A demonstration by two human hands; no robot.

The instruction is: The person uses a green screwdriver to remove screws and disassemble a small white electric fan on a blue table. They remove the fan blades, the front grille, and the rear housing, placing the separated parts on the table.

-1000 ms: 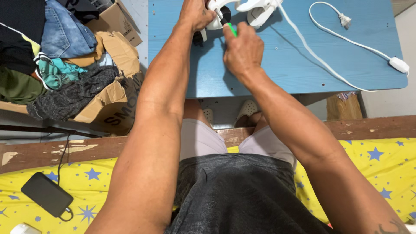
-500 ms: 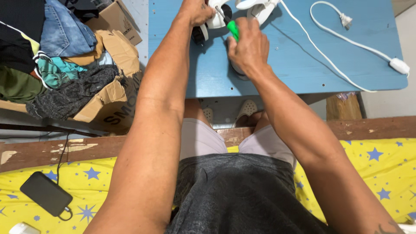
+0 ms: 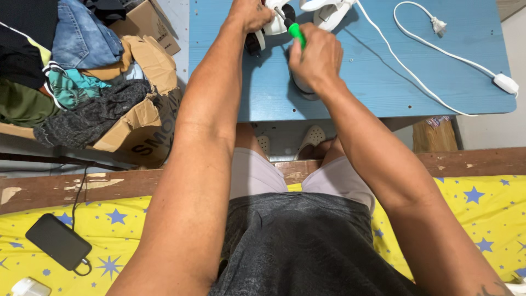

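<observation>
Screwdriver (image 3: 295, 32), green-handled, clamped in right hand (image 3: 315, 57) at far edge of blue counter (image 3: 372, 82); tip angled up-left into white appliance (image 3: 274, 22). Since half a second ago the handle has tilted slightly and the right hand shifted a touch nearer; left hand (image 3: 249, 13) unchanged, closed around the appliance. White shell piece (image 3: 329, 11) just beside. White cord (image 3: 438, 52) with plug and inline switch trails right across counter. Cardboard box (image 3: 139, 118) of clothes left. Black phone (image 3: 57, 241) on yellow star sheet (image 3: 482, 200). Appliance cut off by top edge; screw point hidden.
</observation>
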